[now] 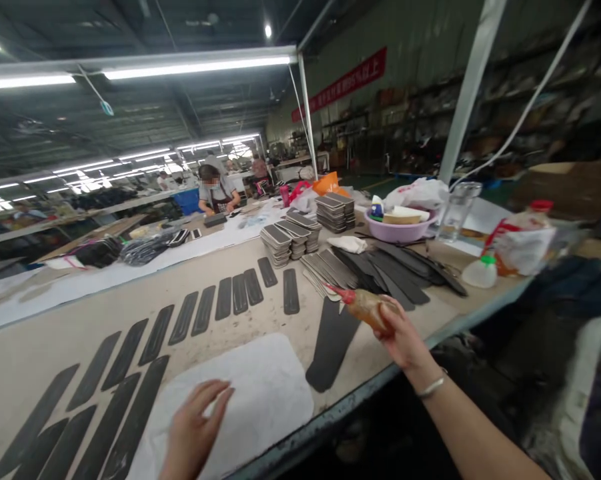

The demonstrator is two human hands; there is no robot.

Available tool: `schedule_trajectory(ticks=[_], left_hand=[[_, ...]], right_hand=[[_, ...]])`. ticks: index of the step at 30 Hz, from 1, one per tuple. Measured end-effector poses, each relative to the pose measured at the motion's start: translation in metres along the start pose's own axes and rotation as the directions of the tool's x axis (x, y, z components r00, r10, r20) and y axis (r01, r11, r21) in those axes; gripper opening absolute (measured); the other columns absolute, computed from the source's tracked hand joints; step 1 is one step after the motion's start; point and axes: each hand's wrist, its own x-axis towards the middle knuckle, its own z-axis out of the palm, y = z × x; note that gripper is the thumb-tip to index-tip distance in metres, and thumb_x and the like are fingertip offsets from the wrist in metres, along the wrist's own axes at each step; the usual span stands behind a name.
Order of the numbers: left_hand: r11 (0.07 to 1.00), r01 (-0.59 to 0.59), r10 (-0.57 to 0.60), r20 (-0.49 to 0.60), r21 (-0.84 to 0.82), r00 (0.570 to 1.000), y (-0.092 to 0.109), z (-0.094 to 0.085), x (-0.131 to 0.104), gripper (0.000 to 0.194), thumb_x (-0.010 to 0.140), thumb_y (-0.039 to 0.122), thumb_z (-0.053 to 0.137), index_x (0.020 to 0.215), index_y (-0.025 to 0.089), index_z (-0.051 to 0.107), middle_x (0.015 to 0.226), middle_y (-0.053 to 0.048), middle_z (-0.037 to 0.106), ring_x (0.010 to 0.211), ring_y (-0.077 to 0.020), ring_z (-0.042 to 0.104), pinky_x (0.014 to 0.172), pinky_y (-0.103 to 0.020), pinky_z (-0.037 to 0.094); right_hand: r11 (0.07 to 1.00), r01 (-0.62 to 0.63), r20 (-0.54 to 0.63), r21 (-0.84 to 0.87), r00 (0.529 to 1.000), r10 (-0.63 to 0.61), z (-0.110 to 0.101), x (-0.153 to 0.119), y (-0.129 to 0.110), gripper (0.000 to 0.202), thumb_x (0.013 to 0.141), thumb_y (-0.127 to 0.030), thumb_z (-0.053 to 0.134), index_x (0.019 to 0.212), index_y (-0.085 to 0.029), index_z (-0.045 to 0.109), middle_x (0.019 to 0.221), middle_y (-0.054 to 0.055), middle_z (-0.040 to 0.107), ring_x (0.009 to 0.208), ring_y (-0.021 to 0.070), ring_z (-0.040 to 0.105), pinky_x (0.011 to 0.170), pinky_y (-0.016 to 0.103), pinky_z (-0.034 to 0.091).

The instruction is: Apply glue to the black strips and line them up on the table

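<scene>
My right hand is wrapped round a squeeze bottle of amber liquid, glue by its look, with its red nozzle pointing left. Below the bottle, long dark tapered strips lie at the table edge. My left hand hovers over or rests on a white sheet. Its fingers are curved, the thumb stands apart from them, and nothing shows between them. Left of the sheet, several dark oblong pieces lie in slanting rows; some bear a shiny line along their outline.
Stacks of oblong pieces stand mid-table, near more dark strips. A purple basin, a glass jar, a green-capped bottle and a bagged red-capped bottle line the right side. A co-worker works at the far end.
</scene>
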Motion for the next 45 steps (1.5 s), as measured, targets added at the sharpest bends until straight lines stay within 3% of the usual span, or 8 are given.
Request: schedule_trajectory(ticks=[4, 7, 12, 21, 28, 35, 40, 45], left_hand=[[0.939, -0.307, 0.325, 0.116, -0.155, 0.938, 0.106, 0.077, 0.016, 0.023, 0.085, 0.035, 0.058, 0.096, 0.022, 0.072, 0.095, -0.008, 0.071, 0.088, -0.0214, 0.066, 0.083, -0.033, 0.056], [0.944, -0.319, 0.329, 0.285, -0.08, 0.9, 0.147, 0.108, 0.02, 0.019, 0.081, 0.023, 0.061, 0.095, 0.018, 0.073, 0.097, -0.011, 0.069, 0.09, -0.0236, 0.065, 0.086, -0.037, 0.054], [0.973, -0.228, 0.216, 0.448, -0.028, 0.868, 0.153, 0.121, 0.019, 0.019, 0.08, 0.011, 0.055, 0.081, 0.018, 0.074, 0.09, -0.009, 0.067, 0.082, -0.0202, 0.065, 0.081, -0.033, 0.054], [0.955, -0.294, 0.291, 0.335, -0.041, 0.896, 0.157, 0.132, 0.012, 0.024, 0.078, 0.007, 0.046, 0.068, 0.016, 0.065, 0.077, -0.008, 0.063, 0.073, -0.0185, 0.062, 0.07, -0.03, 0.052], [0.953, -0.248, 0.272, 0.132, -0.175, 0.953, 0.145, 0.094, 0.02, 0.018, 0.082, 0.016, 0.048, 0.073, 0.02, 0.063, 0.079, -0.004, 0.062, 0.071, -0.0155, 0.061, 0.068, -0.027, 0.051], [0.958, -0.257, 0.257, 0.019, 0.129, 0.966, 0.079, 0.017, -0.004, 0.017, 0.085, 0.02, 0.046, 0.076, 0.022, 0.06, 0.083, -0.006, 0.063, 0.076, -0.0176, 0.062, 0.071, -0.03, 0.052], [0.963, -0.191, 0.166, 0.142, 0.19, 0.976, 0.028, 0.014, -0.045, 0.017, 0.086, 0.016, 0.045, 0.083, 0.022, 0.061, 0.084, -0.006, 0.063, 0.077, -0.0185, 0.064, 0.071, -0.031, 0.054], [0.982, -0.163, 0.157, 0.067, 0.098, 0.985, 0.001, 0.023, -0.07, 0.024, 0.09, 0.016, 0.044, 0.107, 0.022, 0.06, 0.1, -0.009, 0.063, 0.093, -0.0193, 0.064, 0.084, -0.032, 0.055]], right_hand=[[0.999, 0.013, -0.035, 0.052, 0.999, -0.011, -0.013, 0.003, -0.01, 0.048, 0.06, -0.038, 0.084, 0.101, -0.032, 0.059, 0.092, -0.005, 0.062, 0.067, 0.0104, 0.056, 0.046, 0.016, 0.04], [0.997, 0.015, -0.061, 0.073, 0.998, -0.01, -0.019, 0.006, -0.014, 0.048, 0.06, -0.04, 0.084, 0.1, -0.033, 0.059, 0.089, -0.006, 0.062, 0.065, 0.0102, 0.056, 0.045, 0.017, 0.04], [0.997, 0.007, -0.063, 0.08, 0.998, -0.002, -0.018, 0.005, -0.016, 0.049, 0.06, -0.039, 0.083, 0.102, -0.033, 0.059, 0.092, -0.006, 0.064, 0.065, 0.0105, 0.058, 0.045, 0.017, 0.039], [0.996, -0.024, -0.028, 0.088, 0.999, 0.027, -0.013, 0.002, -0.016, 0.046, 0.063, -0.04, 0.082, 0.101, -0.032, 0.058, 0.091, -0.005, 0.062, 0.064, 0.0107, 0.056, 0.045, 0.017, 0.037], [0.998, -0.021, -0.004, 0.057, 1.0, 0.021, -0.016, -0.003, -0.017, 0.046, 0.064, -0.04, 0.081, 0.104, -0.033, 0.058, 0.095, -0.004, 0.062, 0.067, 0.012, 0.056, 0.046, 0.017, 0.038], [0.997, -0.068, 0.059, -0.044, 0.996, 0.071, -0.006, -0.012, -0.006, 0.046, 0.065, -0.04, 0.081, 0.105, -0.03, 0.059, 0.094, -0.001, 0.061, 0.064, 0.0106, 0.053, 0.045, 0.016, 0.038], [0.972, -0.099, 0.16, -0.214, 0.978, 0.134, 0.009, -0.028, 0.019, 0.053, 0.066, -0.045, 0.08, 0.11, -0.03, 0.056, 0.095, 0.001, 0.062, 0.067, 0.0137, 0.055, 0.046, 0.019, 0.038], [0.916, -0.013, 0.313, -0.4, 0.938, 0.15, 0.029, -0.052, 0.061, 0.049, 0.07, -0.045, 0.077, 0.11, -0.027, 0.054, 0.096, 0.002, 0.063, 0.079, 0.0187, 0.059, 0.062, 0.027, 0.048]])
